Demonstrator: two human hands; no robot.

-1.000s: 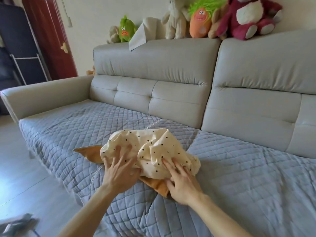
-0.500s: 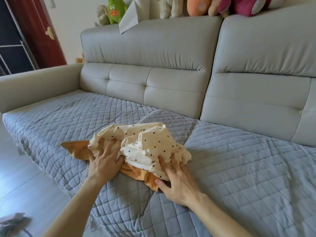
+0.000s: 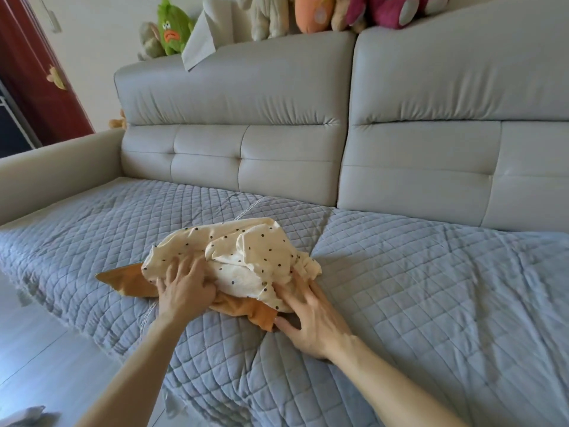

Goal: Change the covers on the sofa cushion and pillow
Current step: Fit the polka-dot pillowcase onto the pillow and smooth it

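Observation:
A crumpled cream cover with black dots [image 3: 243, 254] lies on the grey quilted sofa seat cover [image 3: 415, 288], on top of an orange cover [image 3: 123, 280] that sticks out at the left and front. My left hand [image 3: 184, 291] grips the dotted cloth's left edge, fingers curled into the folds. My right hand [image 3: 311, 315] has its fingers pushed under the cloth's front right edge, with the thumb on the seat beside the orange corner [image 3: 261, 317].
The beige leather sofa back [image 3: 246, 112] and left armrest [image 3: 55, 167] frame the seat. Several plush toys [image 3: 172, 29] and a pale folded cloth [image 3: 200, 46] sit along the top of the back. A dark red door [image 3: 37, 81] stands at left; grey floor [image 3: 40, 365] below.
Both hands have gone from lying flat on the cloth to digging into its edges, the left gathering the left side. The camera has tilted down and closer.

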